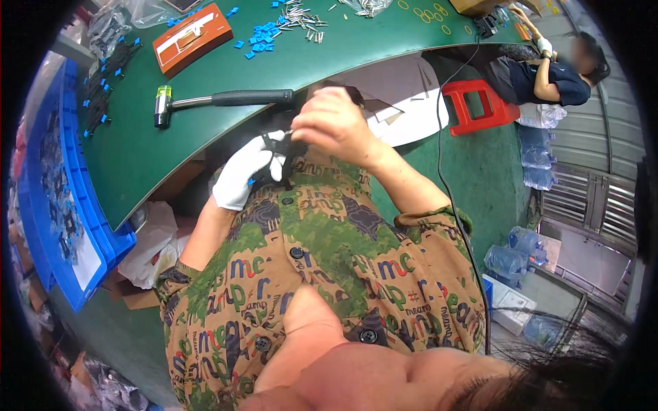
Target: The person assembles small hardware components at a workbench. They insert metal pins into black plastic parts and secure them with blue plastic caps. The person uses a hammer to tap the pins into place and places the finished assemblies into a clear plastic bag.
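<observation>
Item: one black part [279,145], below the near edge of the green counter [370,35], grasped in the white-gloved left hand [248,168]; bare right hand [334,125], fingers bent beside it, grip contents indiscernible; on the counter, one hammer [219,98], orange box [193,40], blue pieces [262,38].

The hammer [250,97] lies across the way from the left hand [245,168] to bare green tabletop [240,72] beyond.

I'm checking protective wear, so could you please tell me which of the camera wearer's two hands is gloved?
The left hand: it wears a white glove and holds a black part, while the right hand is bare.
</observation>
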A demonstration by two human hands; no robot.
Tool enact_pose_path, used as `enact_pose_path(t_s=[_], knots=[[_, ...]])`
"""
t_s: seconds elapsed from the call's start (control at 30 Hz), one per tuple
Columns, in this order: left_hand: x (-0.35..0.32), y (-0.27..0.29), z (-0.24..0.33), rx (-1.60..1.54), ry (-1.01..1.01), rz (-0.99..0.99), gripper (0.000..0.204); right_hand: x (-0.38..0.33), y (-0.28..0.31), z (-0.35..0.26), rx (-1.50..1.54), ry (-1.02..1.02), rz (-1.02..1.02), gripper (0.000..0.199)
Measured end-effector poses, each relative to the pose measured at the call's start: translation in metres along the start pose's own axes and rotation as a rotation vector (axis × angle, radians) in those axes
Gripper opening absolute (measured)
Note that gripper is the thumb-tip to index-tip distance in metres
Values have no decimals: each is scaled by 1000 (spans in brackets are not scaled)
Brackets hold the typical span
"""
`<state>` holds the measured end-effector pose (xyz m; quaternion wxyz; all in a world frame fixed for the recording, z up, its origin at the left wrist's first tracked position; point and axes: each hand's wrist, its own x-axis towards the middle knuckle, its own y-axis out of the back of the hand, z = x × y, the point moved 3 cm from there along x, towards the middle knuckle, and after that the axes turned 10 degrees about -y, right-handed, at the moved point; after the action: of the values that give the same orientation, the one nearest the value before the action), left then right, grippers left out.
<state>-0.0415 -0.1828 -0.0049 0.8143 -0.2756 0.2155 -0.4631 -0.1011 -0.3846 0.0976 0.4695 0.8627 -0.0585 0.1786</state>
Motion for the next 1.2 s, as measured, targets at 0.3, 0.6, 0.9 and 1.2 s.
enact_pose_path(t_s=[0.3, 0.6, 0.9, 1.2], knots=[[0, -11, 8, 456, -19, 43, 39, -11, -20, -10, 3, -59, -47, 20], [-3, -2, -8, 897, -296, -25, 27, -12, -28, -21, -58, -81, -79, 20], [1, -5, -8, 918, -96, -72, 22, -17, -39, -26, -123, -143, -21, 24], [0, -8, 15, 820, -94, -62, 27, -14, -43, -8, 71, -207, -41, 19]])
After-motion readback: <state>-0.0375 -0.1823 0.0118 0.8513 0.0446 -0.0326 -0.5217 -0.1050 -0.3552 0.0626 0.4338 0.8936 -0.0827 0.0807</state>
